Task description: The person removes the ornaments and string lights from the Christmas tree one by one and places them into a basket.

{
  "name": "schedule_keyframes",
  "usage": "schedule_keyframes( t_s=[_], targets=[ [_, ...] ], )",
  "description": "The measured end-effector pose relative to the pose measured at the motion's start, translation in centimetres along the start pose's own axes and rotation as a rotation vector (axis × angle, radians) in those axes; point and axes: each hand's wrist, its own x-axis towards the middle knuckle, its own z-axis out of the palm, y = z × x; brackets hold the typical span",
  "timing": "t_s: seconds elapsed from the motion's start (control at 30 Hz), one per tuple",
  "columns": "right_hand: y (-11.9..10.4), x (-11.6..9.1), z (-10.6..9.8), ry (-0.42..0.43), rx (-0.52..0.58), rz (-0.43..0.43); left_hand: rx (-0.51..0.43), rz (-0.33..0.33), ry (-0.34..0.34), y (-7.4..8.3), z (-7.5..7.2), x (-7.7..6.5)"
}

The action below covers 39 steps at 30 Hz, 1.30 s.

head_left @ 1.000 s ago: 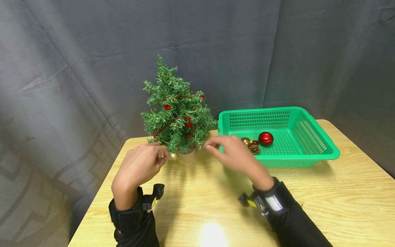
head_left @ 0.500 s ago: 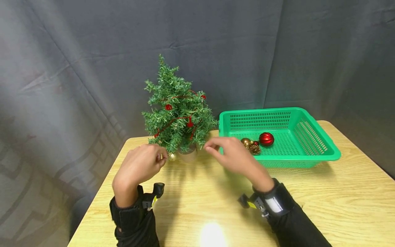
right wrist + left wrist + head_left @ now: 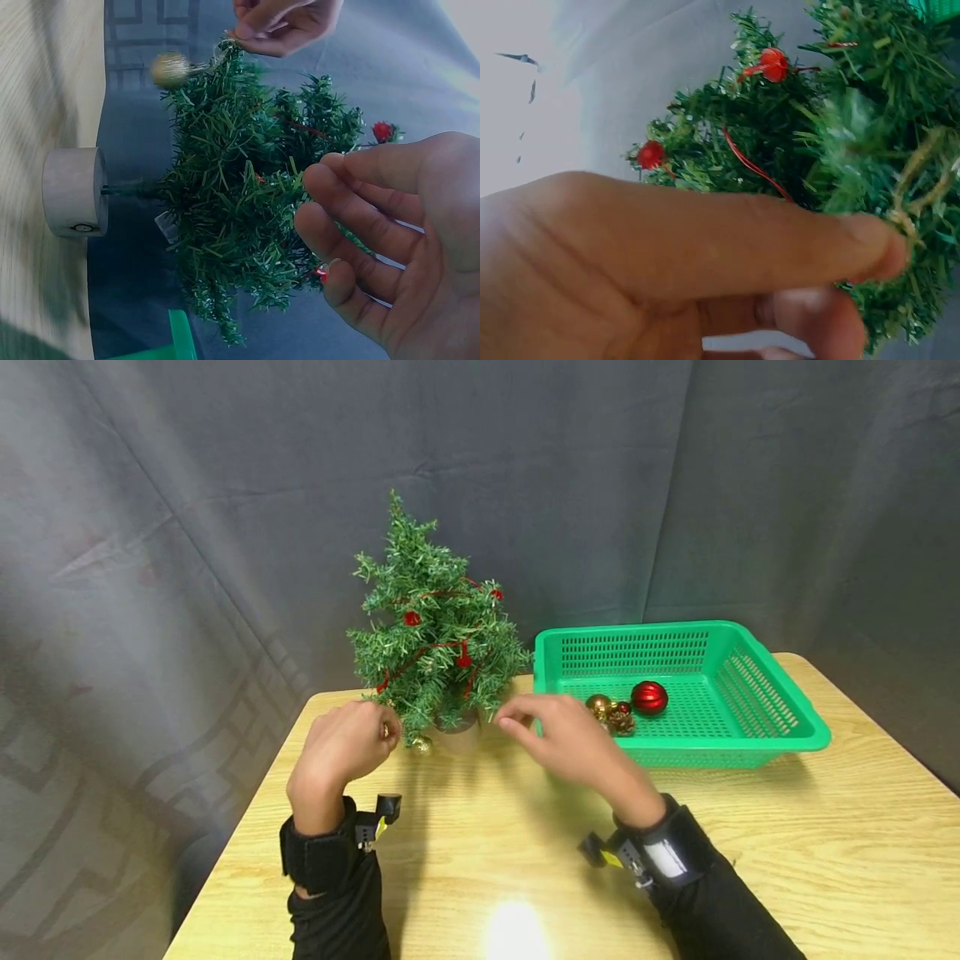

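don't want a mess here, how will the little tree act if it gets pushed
The tree may tip, since it spreads well beyond its small base. Its thin branches would probably bend rather than snap. Gaps between them suggest it's light for its size.

Tree (image 3: 444,620), left of centre: bristly, plastic-looking. Basket (image 3: 720,743), right: smooth, perforated plastic. Red bauble (image 3: 649,697), right: glossy. Pinecone (image 3: 622,722), right: rough, matt. Gold ball (image 3: 422,746), lower centre: glittery. Table (image 3: 487,847), lower frame: wood-grained, glossy. Backdrop (image 3: 540,460), top: matt, creased cloth.
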Motion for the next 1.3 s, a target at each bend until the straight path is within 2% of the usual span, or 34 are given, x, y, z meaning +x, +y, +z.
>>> schedule_keyframes(
  t_s=[0.23, 0.5, 0.67, 0.77, 0.9, 1.1, 1.3],
  targets=[
    [-0.1, 0.1, 0.1, -0.019, 0.021, 0.01, -0.014, -0.002, -0.058, -0.3, 0.1, 0.0],
    [-0.6, -0.2, -0.1, -0.038, 0.053, 0.0, -0.057, 0.038, -0.02, 0.3, -0.1, -0.5],
    [-2.1, -1.0, -0.9, -0.089, 0.145, -0.037, -0.052, 0.06, 0.008, 0.8, -0.4, -1.0],
    [-3.0, -1.4, -1.3, -0.095, 0.151, -0.056, -0.035, 0.078, 0.029, 1.1, -0.6, -1.2],
    [-3.5, -1.5, -1.3, -0.082, 0.124, -0.066, -0.009, 0.13, 0.072, 1.8, -0.6, -1.7],
    [-3.4, -1.3, -0.8, -0.101, 0.114, -0.081, 0.026, 0.258, 0.185, 3.5, -0.6, -2.3],
    [-3.5, -1.2, -0.4, -0.138, 0.02, -0.054, 0.019, 0.385, 0.259, 5.5, -0.5, -2.6]
  ],
)
